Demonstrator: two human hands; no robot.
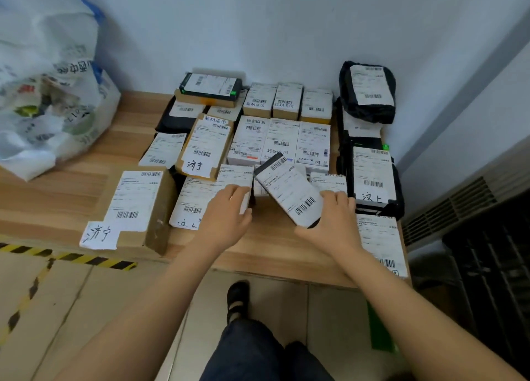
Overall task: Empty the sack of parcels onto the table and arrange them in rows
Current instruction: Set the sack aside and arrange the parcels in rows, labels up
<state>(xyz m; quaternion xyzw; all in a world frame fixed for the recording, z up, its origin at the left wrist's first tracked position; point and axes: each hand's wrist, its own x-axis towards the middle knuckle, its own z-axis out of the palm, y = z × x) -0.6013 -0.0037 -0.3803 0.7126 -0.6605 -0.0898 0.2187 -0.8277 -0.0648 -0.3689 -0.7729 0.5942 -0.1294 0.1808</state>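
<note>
Several labelled parcels lie in rows on the wooden table (63,191), reaching back to the wall. My right hand (332,223) grips the near end of a slim dark parcel with a white label (289,190), held tilted above the front row. My left hand (226,211) rests with curled fingers on the near end of a small white-labelled parcel (235,177). A large cardboard box (134,205) lies at the front left. The white woven sack (48,99) sits slumped at the table's far left, still bulging.
Black poly-bag parcels (368,91) are stacked along the right side by the wall. A white-labelled parcel (381,243) lies at the front right corner. Yellow-black hazard tape (71,257) marks the floor on the left. A dark grated unit (487,266) stands to the right.
</note>
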